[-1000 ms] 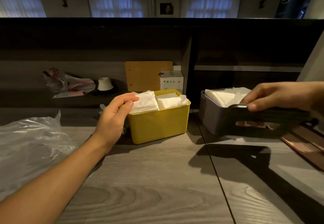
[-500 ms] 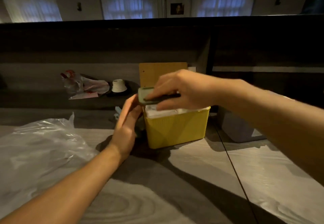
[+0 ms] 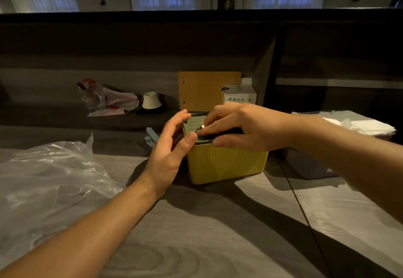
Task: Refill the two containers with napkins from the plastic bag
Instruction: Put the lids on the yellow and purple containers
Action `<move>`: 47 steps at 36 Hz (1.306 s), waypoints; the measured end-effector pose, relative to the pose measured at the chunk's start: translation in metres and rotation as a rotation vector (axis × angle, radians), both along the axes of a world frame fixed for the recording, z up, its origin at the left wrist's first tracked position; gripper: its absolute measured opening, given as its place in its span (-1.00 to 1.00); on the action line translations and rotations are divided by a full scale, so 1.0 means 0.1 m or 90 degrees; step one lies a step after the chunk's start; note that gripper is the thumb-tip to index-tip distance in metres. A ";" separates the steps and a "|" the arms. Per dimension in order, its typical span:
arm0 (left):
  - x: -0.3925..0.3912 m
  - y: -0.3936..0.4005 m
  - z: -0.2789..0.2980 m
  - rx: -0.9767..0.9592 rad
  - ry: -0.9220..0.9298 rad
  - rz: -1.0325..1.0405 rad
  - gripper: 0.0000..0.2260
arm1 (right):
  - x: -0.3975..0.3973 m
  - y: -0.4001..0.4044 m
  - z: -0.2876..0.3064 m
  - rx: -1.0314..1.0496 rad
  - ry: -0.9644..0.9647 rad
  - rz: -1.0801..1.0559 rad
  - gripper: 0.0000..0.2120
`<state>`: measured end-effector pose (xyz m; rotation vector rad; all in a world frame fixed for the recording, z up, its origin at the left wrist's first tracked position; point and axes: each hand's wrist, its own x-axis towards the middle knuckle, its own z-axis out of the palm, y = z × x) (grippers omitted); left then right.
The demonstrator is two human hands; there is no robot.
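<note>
A yellow container (image 3: 226,164) stands on the wooden table, with a grey-green lid (image 3: 196,121) lying on its top. My right hand (image 3: 244,125) lies over the lid, fingers curled round its near edge and thumb below the rim. My left hand (image 3: 170,147) touches the container's left side with straight fingers, thumb at the lid's corner. A grey container (image 3: 309,166) sits to the right, white napkins (image 3: 357,123) piled in its open top. A clear plastic bag (image 3: 48,182) lies crumpled on the left.
Behind the yellow container lean a brown board (image 3: 207,88) and a small white box (image 3: 239,94). A blue clip (image 3: 151,137) lies left of the container. On the back ledge are a small plastic wrapper (image 3: 106,99) and a white cup (image 3: 151,101).
My right hand carried the lid from the grey container over to the yellow one and set it on top. My left hand moved from the napkins to the container's side.
</note>
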<state>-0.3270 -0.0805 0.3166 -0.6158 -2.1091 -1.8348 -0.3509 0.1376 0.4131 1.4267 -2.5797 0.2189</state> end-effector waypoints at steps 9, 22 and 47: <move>-0.03 0.00 -0.01 0.051 -0.021 -0.011 -0.43 | -0.12 0.20 0.01 -0.077 -0.116 -0.226 -0.49; -0.05 0.02 0.01 0.046 -0.042 -0.007 -0.31 | -0.04 0.18 -0.15 -0.052 -0.142 -0.361 -0.40; 0.10 0.09 0.02 -0.042 0.027 0.050 -0.41 | 0.81 1.34 -0.17 -0.396 0.240 -0.414 -0.84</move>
